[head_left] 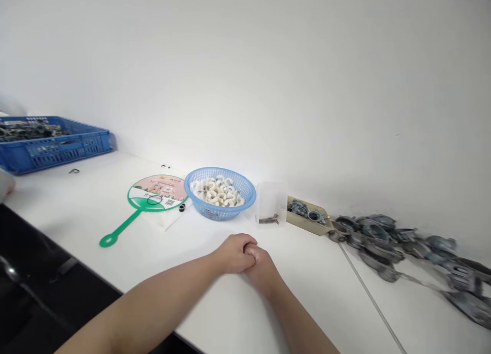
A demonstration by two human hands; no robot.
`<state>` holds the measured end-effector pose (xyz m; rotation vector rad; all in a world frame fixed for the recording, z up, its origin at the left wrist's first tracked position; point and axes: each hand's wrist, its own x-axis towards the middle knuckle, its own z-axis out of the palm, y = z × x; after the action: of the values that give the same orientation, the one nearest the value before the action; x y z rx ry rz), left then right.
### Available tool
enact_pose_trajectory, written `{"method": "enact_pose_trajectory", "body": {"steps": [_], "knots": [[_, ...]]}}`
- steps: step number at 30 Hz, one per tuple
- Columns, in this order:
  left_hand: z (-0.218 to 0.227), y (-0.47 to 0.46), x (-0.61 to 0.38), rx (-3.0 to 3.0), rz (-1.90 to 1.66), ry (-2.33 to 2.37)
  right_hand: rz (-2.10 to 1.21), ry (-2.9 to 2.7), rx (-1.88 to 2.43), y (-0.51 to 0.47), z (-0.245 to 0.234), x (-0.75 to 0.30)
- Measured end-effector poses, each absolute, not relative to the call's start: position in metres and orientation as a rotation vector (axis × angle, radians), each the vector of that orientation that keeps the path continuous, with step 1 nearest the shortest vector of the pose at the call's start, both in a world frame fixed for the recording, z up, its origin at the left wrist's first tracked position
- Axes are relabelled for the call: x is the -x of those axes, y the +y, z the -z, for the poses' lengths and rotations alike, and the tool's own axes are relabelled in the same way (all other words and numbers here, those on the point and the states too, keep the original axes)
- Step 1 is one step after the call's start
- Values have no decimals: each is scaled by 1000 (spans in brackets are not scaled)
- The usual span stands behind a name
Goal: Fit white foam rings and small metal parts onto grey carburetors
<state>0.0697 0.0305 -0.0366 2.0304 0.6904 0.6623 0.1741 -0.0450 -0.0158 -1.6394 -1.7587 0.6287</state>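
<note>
My left hand [235,253] and my right hand [262,266] are clasped together on the white table [226,313]. Both are closed, with the fingers wrapped round each other. Most of the fingertips are hidden in the clasp, and no object shows between the palms. Just beyond the hands stands a blue basket [220,214] holding many white ring-shaped parts [221,190]. To its right is a clear plastic box [272,200] with a few thin dark metal pieces [269,219] at the bottom.
A green-handled fan [126,225] lies left of the basket, a dark ring [155,200] on it. Small black rings [181,207] lie beside it. A blue crate [76,147] of parts stands far left. Rightward are a tan tray [307,224] and piled grey metal parts [379,241]. Another person's hand [8,184] shows at left.
</note>
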Motion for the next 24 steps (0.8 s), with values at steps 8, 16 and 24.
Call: {"method": "enact_pose_trajectory", "body": {"steps": [8,16,24], "knots": [[30,37,-68,-2081,-613,711,-671,-1670,1646,-27,33,-182],[29,39,-67,-2072,-591,705,-660,-1637,1653,-20,42,-185],[28,40,-66,-2089,-585,698,-681,-1629,1662,-17,48,-189]]}}
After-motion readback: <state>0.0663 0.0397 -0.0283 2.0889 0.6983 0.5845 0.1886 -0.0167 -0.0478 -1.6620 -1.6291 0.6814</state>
